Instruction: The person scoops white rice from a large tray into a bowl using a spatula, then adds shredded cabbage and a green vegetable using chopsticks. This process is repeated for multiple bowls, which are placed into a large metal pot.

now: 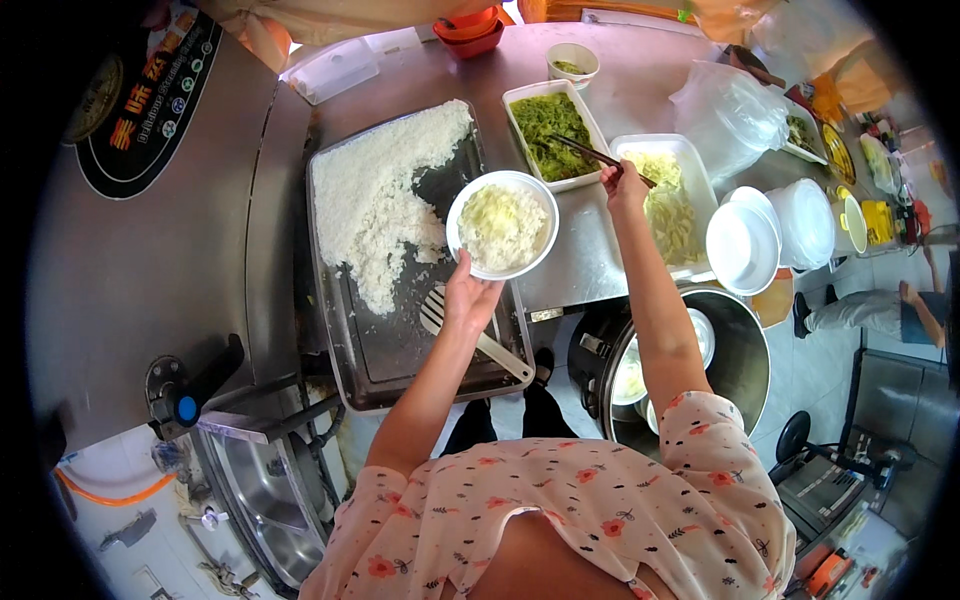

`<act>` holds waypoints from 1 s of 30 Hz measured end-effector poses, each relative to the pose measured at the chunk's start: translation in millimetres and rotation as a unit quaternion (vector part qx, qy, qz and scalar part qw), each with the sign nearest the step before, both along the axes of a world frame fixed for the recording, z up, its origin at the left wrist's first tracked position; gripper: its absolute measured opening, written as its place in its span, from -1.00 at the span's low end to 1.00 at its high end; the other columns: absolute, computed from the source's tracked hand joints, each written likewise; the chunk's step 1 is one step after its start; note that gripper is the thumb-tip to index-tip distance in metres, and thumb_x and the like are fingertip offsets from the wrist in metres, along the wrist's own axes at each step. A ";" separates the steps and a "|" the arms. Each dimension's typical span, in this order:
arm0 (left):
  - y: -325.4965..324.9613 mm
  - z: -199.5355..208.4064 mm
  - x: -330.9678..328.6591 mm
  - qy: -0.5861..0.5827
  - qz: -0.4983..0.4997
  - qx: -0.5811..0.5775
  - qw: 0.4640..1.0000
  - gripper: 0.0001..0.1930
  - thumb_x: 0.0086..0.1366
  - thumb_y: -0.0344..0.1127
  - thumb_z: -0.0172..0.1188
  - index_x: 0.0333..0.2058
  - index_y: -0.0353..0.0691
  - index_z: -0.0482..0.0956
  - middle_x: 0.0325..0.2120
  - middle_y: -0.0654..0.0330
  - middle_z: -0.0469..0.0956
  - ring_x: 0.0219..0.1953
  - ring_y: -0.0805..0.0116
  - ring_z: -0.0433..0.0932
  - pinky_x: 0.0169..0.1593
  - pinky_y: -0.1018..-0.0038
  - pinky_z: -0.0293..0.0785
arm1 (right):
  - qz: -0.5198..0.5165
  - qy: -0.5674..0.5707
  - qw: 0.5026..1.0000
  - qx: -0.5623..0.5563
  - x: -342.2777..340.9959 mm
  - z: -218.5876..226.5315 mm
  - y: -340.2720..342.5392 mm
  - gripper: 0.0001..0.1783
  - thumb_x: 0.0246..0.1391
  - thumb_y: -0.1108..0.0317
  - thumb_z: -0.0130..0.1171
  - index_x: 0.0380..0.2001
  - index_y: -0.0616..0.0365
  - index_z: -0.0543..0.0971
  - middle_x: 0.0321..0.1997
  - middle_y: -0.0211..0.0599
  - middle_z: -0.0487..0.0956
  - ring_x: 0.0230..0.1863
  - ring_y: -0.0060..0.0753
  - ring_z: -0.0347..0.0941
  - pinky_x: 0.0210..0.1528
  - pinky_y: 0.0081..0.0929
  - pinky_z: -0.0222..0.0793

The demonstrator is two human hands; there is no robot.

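Observation:
My left hand point(472, 297) grips the near rim of a white bowl point(457, 215). White rice point(510, 243) fills the bowl, topped with pale yellow-green shreds point(487, 210). In my right hand point(625, 187) is a pair of dark chopsticks point(585, 149), their tips over chopped green vegetables point(548, 125) in a white rectangular tub point(513, 97). Beside it stands a second white tub point(701, 170) of pale shredded vegetables point(670, 215). Left of the bowl, a large metal tray point(375, 360) bears a heap of rice point(365, 195). A slotted spatula point(478, 335) lies on the tray near my left wrist.
White empty bowls point(742, 240) are stacked at the counter's right, next to a clear plastic bag point(728, 108). A deep metal pot point(752, 400) below holds filled bowls. Red bowls point(470, 35) and a small cup point(573, 62) stand at the back. Another person point(880, 312) is far right.

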State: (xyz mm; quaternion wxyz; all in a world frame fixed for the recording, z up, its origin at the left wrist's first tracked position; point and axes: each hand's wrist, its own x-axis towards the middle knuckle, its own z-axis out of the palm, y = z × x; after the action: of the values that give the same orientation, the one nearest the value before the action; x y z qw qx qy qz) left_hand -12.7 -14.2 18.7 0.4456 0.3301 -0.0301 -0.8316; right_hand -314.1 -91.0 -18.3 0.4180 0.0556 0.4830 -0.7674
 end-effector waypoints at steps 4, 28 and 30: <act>-9.0 3.3 -10.0 0.007 0.003 0.005 1.000 -0.48 0.30 -0.06 -0.10 0.15 -0.17 0.09 0.13 0.13 0.16 0.19 0.20 0.09 0.26 0.23 -0.01 | -0.016 -0.007 1.000 -0.019 -13.2 15.7 4.4 -0.86 0.08 0.39 -0.06 -0.48 0.24 0.31 -0.69 -0.27 0.38 -0.70 -0.41 0.37 -0.69 -0.53 0.41; -39.0 -11.4 -38.0 0.059 0.057 0.051 0.995 -0.56 0.30 -0.11 -0.08 0.07 -0.20 0.20 0.04 0.11 0.25 0.09 0.20 0.20 0.20 0.22 0.13 | 0.247 0.589 0.769 0.017 57.4 184.4 110.1 -0.81 0.04 0.37 0.11 -0.43 0.32 0.56 -0.68 -0.37 0.47 -0.67 -0.66 0.36 -0.59 -0.70 0.32; -38.0 -6.8 -42.2 0.052 0.055 0.057 0.996 -0.57 0.31 -0.11 -0.10 0.07 -0.20 0.20 0.03 0.10 0.25 0.09 0.20 0.21 0.18 0.23 0.15 | 0.250 0.603 0.757 0.017 54.1 179.0 112.9 -0.82 0.03 0.38 0.12 -0.44 0.32 0.56 -0.70 -0.37 0.46 -0.68 -0.66 0.36 -0.60 -0.69 0.32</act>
State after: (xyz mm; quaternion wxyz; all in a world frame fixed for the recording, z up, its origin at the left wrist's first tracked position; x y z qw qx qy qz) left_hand -54.9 -52.2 11.8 0.4724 0.3129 0.0586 -0.8219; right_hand -259.9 21.9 160.7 0.2162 -0.5345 0.6446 -0.5020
